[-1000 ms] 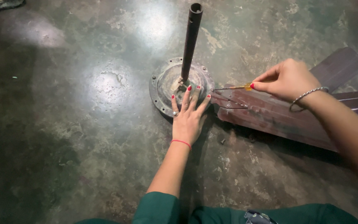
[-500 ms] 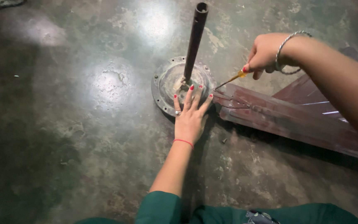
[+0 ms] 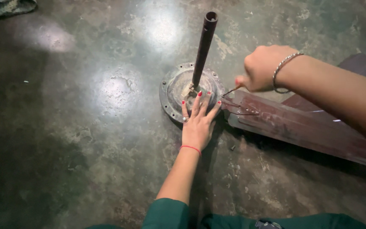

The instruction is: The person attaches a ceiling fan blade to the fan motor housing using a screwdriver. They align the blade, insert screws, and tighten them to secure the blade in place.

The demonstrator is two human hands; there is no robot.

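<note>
Right hand (image 3: 262, 68) is fisted, fingers curled tight round a thin tool (image 3: 230, 90), probably a screwdriver; only a short bit of shaft shows below the fist, handle hidden. Its tip points down-left, at or just over the near end of the fan blade (image 3: 301, 129), beside the wire bracket (image 3: 239, 108). Can't tell if the tip is seated in a screw.

Left hand (image 3: 198, 123) lies flat, palm down, fingers spread apart, clamping nothing; fingertips press on the near rim of the round motor plate (image 3: 171, 91), little finger touching or just beside the blade end. Red thread at the wrist, ring on one finger.

Risks, as I judge them: tool tip is very near the spread left fingers, so a slip off the screw under push could jab them. The grip is high and angled, which could make the tip cam out. Plate is held only by flat pressure; a hard twist could spin it on the smooth floor (image 3: 85, 127). Upright pipe (image 3: 203, 46) rises from the plate's centre, leaning slightly, just beside the right fist, so a knock could rock the plate.

Blade runs off right across the floor, a second blade (image 3: 352, 68) behind the right forearm. Small loose bit, maybe a screw (image 3: 232, 147), lies on the floor near the left hand.
</note>
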